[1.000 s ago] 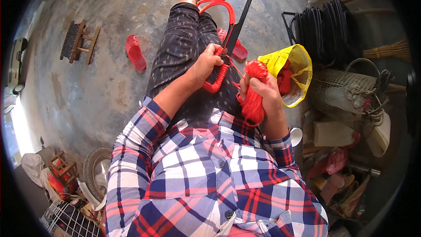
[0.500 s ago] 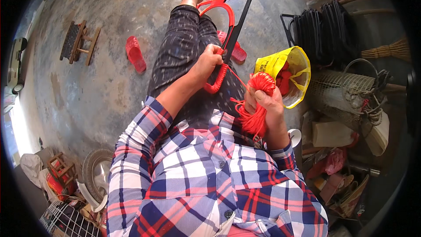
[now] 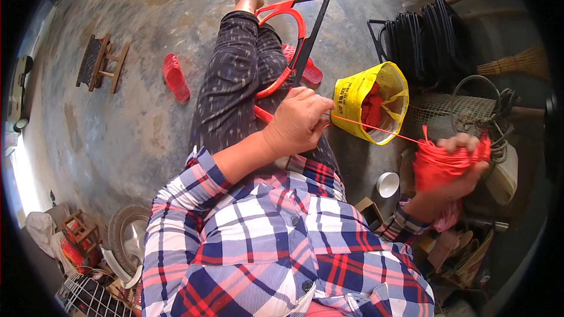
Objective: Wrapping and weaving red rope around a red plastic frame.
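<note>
A black frame (image 3: 310,38) with rounded corners lies across my outstretched legs, and red cord (image 3: 301,22) is wound tightly over parts of it. My left hand (image 3: 298,118) is closed just above the near end of the frame, pinching a red cord strand. That strand (image 3: 376,127) runs taut to the right, past the near side of a yellow bucket. At its other end, my right hand (image 3: 457,184) grips a thick bundle of red cord (image 3: 437,163), blurred by motion. The left hand's fingertips partly hide where the strand meets the frame.
Red pieces lie inside the yellow bucket (image 3: 358,97) at my right. Beyond it stand stacked black frames (image 3: 432,41) and a straw broom (image 3: 514,64). Red slippers (image 3: 175,77) and a small wooden stool (image 3: 106,63) are on the floor. A white cup (image 3: 387,184) sits near my right side.
My right hand has swung out to the right with the cord bundle, drawing the strand long and straight. My left hand has moved nearer and slightly right, off the frame's side bar.
</note>
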Demonstrator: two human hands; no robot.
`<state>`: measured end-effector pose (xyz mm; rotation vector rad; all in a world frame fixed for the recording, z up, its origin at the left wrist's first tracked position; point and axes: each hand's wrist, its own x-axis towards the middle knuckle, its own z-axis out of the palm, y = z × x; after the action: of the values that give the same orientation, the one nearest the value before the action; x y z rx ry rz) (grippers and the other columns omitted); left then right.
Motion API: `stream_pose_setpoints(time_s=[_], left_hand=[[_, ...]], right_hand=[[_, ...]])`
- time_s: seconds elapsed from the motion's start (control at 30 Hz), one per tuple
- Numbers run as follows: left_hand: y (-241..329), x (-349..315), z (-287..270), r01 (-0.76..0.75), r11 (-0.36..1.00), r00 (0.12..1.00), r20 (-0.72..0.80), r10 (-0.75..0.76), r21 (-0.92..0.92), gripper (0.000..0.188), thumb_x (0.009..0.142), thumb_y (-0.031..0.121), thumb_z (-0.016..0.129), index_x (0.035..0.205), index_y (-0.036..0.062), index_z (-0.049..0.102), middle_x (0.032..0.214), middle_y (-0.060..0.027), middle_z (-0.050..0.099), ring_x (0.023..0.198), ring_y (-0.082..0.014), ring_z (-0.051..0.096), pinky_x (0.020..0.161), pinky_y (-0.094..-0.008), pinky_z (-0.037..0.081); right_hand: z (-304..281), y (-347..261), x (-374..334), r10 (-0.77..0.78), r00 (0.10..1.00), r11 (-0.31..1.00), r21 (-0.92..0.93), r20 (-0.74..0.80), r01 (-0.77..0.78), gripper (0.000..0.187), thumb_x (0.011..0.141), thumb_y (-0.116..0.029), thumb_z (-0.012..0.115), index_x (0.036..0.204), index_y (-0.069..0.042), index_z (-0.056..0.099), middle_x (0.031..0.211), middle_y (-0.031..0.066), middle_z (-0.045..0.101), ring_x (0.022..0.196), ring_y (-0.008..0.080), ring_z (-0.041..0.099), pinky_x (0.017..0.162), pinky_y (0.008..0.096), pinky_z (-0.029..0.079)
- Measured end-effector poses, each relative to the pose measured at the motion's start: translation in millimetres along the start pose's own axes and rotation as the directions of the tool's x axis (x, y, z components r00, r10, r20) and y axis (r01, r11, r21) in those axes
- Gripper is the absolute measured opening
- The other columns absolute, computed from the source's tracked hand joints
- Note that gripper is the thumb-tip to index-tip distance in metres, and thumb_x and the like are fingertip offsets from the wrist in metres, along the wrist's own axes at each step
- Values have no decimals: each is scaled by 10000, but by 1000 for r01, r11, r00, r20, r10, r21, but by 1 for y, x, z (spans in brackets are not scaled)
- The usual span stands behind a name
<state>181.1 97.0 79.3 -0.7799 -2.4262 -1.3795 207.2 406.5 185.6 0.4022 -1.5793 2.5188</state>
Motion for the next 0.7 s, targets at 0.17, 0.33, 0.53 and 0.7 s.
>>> stream_pose_setpoints(time_s=[0.17,0.33,0.53,0.7], left_hand=[[-12,-4,-3,1,1000,997,-78,-1,9,210,742,-31,682,928,48,622,719,-69,597,690,-222,592,711,-345,469],[-45,4,-23,459,704,768,-157,-621,-542,43,923,82,636,948,47,630,818,31,604,686,-43,540,639,-215,477],[-81,-6,-55,588,534,604,-110,-789,-608,54,918,115,642,927,65,624,771,52,564,605,-22,483,498,-191,433],[-78,-23,-58,669,633,671,-50,-740,-389,54,914,122,638,908,71,618,710,62,546,545,-19,454,463,-187,396]], right_hand=[[-60,-34,1,-140,990,784,614,34,90,374,937,-383,593,1038,-38,491,1013,65,537,982,186,503,873,380,417],[-52,10,15,-4,996,899,436,-88,42,370,823,-152,582,1168,-35,514,1093,65,518,1038,224,492,959,422,423],[38,143,1,440,874,781,-568,206,-259,439,677,34,579,1108,-41,612,1012,74,594,980,218,585,873,335,473],[75,180,15,473,791,340,-909,388,242,426,740,-49,649,1162,-54,597,981,133,615,986,320,610,873,382,493]])
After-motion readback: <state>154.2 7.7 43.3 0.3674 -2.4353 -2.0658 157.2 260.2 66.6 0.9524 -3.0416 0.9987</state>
